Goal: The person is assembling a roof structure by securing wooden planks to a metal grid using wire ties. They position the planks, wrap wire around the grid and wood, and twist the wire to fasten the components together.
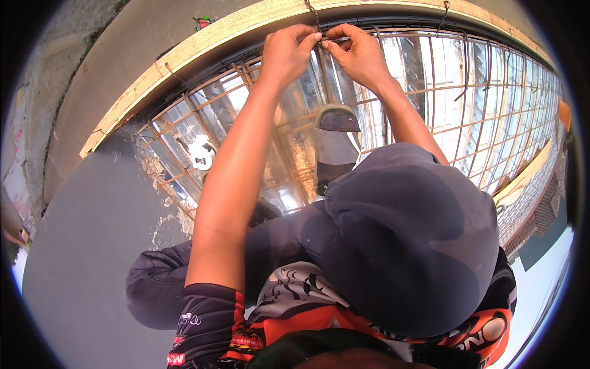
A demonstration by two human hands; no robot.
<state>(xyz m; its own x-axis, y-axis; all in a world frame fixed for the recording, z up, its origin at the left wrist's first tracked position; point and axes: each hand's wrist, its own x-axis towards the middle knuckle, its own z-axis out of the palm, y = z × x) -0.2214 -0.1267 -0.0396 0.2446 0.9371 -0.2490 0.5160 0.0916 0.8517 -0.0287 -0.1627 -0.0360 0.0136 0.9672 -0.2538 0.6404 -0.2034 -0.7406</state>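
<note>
My left hand and my right hand meet at the far edge of a steel bar mesh. The fingertips of both are pinched together around a thin dark tie wire, which runs up over a long wooden board. Part of the wire is hidden behind the fingers. Dark bars lie along the inner side of the board, right by my fingertips. Below my hands, my shoe rests on the mesh.
Corrugated shiny metal sheets lie beneath the mesh. More wires loop over the board to the right. A small white object sits on the mesh at left, near a grey flat surface. Another timber piece lies at right.
</note>
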